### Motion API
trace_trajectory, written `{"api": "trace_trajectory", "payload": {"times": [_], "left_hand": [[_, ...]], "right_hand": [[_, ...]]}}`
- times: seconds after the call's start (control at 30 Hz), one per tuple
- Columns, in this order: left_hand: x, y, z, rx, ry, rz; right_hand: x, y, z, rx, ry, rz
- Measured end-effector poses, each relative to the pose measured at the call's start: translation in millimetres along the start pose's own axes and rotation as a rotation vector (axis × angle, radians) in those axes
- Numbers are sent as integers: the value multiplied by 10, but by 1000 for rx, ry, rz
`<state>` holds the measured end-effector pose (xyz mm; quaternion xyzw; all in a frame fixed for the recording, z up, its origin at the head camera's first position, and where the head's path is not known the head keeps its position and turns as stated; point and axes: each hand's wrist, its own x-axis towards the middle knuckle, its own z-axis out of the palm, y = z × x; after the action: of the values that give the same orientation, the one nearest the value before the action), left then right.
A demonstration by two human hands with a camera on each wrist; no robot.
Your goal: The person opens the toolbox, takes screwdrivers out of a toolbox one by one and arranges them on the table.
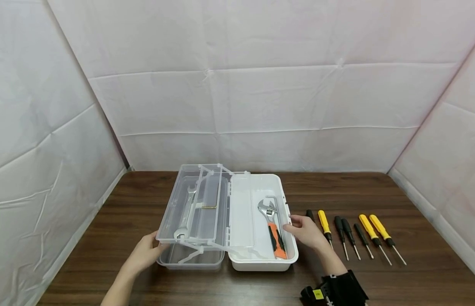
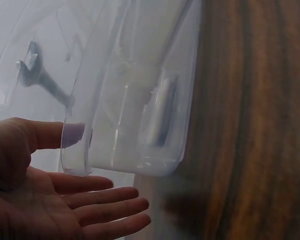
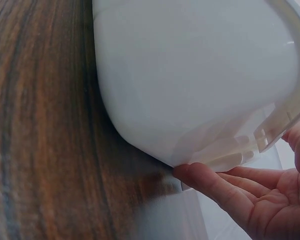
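Note:
An open toolbox stands mid-table. Its white base (image 1: 260, 262) holds an adjustable wrench (image 1: 271, 225) with an orange handle. A clear tray (image 1: 170, 212) is raised on thin arms over the clear lid (image 1: 191, 260), and a steel spanner (image 1: 185, 212) shows through it. My left hand (image 1: 147, 250) is at the tray's near left corner. In the left wrist view, the left hand (image 2: 65, 200) is palm up, thumb on the tray's rim (image 2: 72, 150), fingers straight below. My right hand (image 1: 304, 231) touches the base's right rim. The right hand's (image 3: 240, 195) straight fingers lie against the white wall (image 3: 190, 75).
Several screwdrivers (image 1: 352, 233) with yellow or black handles lie in a row right of the box, tips toward me. The dark wooden table (image 1: 375, 191) is enclosed by white padded walls at the back and both sides. A small brass-coloured piece (image 1: 208, 207) shows inside the tray.

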<state>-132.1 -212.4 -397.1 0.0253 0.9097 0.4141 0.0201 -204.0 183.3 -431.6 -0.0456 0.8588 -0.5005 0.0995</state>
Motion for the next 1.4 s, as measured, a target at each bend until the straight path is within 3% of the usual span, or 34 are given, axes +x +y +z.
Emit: {"api": "trace_trajectory", "payload": {"times": [0.13, 0.33, 0.5, 0.83, 0.93, 1.17, 1.4], "left_hand": [[-70, -19, 19, -15, -19, -14], [-126, 11, 37, -169, 38, -110], [-142, 48, 37, -180, 76, -130], [-162, 223, -72, -23, 139, -126], [-169, 313, -126, 57, 161, -89], [-203, 687, -234, 257, 278, -7], [-232, 1127, -162, 345, 410, 77]], "right_hand": [[-5, 14, 7, -1, 4, 10], [17, 3, 7, 10, 8, 13], [19, 5, 8, 4, 3, 14], [13, -19, 2, 7, 0, 29], [5, -27, 4, 11, -8, 30], [15, -20, 3, 8, -4, 21], [-4, -32, 14, -2, 8, 19]]}}
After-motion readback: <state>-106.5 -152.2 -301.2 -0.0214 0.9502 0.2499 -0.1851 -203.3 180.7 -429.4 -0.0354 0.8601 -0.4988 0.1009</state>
